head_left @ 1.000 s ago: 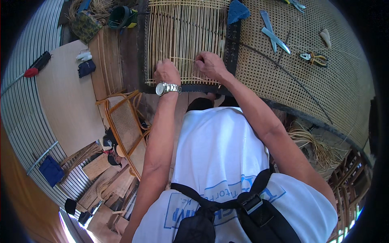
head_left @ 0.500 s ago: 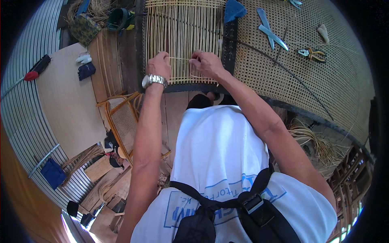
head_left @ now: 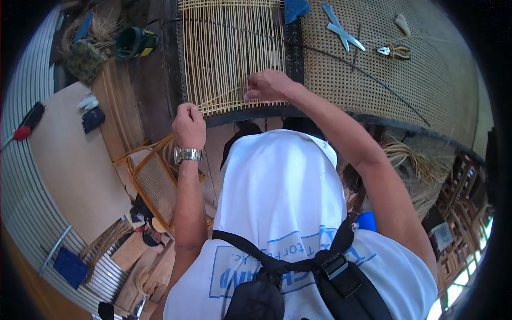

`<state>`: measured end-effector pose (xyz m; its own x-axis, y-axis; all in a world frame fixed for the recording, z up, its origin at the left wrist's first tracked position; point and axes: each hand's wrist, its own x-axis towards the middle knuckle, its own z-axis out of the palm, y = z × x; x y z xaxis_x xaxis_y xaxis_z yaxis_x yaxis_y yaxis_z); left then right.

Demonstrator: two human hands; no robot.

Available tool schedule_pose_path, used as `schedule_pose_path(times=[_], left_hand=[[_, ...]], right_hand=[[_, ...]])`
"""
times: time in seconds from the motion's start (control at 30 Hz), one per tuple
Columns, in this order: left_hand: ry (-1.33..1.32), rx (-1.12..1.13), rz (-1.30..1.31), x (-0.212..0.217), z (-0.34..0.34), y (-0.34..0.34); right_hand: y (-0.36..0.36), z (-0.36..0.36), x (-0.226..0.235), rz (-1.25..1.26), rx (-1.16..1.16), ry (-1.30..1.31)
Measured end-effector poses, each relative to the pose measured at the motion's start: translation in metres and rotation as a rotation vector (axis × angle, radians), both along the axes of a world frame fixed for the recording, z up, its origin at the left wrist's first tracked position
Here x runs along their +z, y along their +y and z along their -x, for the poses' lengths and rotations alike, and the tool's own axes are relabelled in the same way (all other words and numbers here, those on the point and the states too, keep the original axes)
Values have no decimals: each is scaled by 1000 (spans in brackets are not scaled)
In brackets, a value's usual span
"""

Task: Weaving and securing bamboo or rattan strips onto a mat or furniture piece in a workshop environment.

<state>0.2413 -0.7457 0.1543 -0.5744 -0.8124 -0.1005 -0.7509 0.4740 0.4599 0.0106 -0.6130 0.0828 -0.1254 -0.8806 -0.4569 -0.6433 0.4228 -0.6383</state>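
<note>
We see the left hand (head_left: pixel 189 127) pinching a cane strand (head_left: pixel 223 97), near left. The right hand (head_left: pixel 269 85) curls its fingers over the strung panel (head_left: pixel 218 58) (pinch? we can't tell).

Includes two bare hands (head_left: pixel 189 128) (head_left: pixel 269 86), one silver metal wristwatch (head_left: pixel 189 154), two long flat silvery blades (head_left: pixel 330 13) (head_left: pixel 352 41), one pair of yellow-and-black pliers (head_left: pixel 394 52), one round dark-green bucket (head_left: pixel 138 45).

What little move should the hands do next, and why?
Perhaps the left hand should move slightly away from the body, to bring the thin pale strand level: it slants across the lengthwise strands, from the left hand's fingers near the dark frame up toward the right hand.
</note>
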Motion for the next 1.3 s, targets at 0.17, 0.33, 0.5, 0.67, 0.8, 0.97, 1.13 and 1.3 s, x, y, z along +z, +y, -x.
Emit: schedule_pose_path(times=[0.17, 0.33, 0.5, 0.67, 0.8, 0.97, 1.13, 1.3], left_hand=[[280, 160, -447, -8, 4, -22], [161, -268, -182, -11, 0, -30], [217, -255, -179, -19, -11, -32], [256, -341, -145, -18, -13, -36], [242, -487, -30, -17, -16, -47], [298, -369, 32, 17, -96, -142], [189, -94, 40, 84, -194, -214], [235, 50, -257, 177, -207, -191]], right_hand=[[-29, -1, 20, -226, 117, 158], [-43, -24, 45, -395, 184, 378], [-28, -63, 35, -292, -220, 354], [-4, -110, 6, 28, -794, 331], [1, -114, 0, 153, -820, 384], [15, -120, 7, 185, -638, 432], [23, -122, 19, 123, -512, 395], [5, -112, 60, 162, -670, 122]])
